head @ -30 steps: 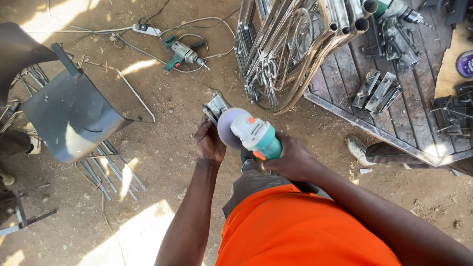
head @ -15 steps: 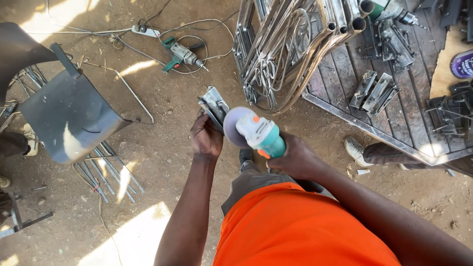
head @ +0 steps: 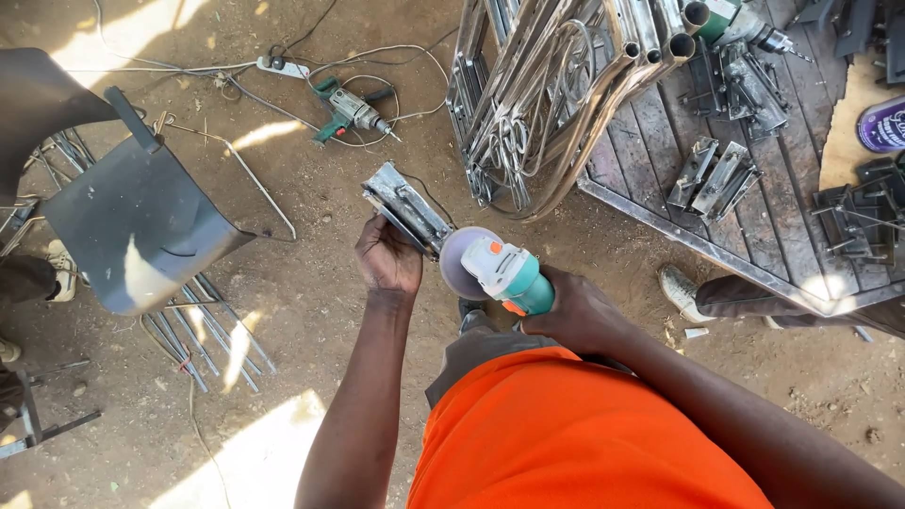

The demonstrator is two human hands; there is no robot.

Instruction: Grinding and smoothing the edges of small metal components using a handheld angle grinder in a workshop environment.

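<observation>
My left hand [head: 388, 256] grips a short metal bracket [head: 407, 207] of folded steel, held up over the dirt ground. My right hand [head: 575, 311] holds a teal and white angle grinder [head: 504, 271] by its body. The grinder's disc [head: 462, 262] sits right beside the bracket's near end, touching or almost touching it. An orange shirt [head: 566, 434] fills the lower part of the view.
A grey sheet-metal piece [head: 132, 226] stands at the left over thin steel rods [head: 203, 330]. A green drill [head: 349, 111] and power strip [head: 283, 68] lie on the ground. Scrolled metal frames [head: 547, 85] lean on a plank platform [head: 754, 179] with brackets. Another person's shoe [head: 681, 287] is at the right.
The bracket has turned in my left hand, showing more of its length. Both hands and the grinder have shifted slightly right and up in the view.
</observation>
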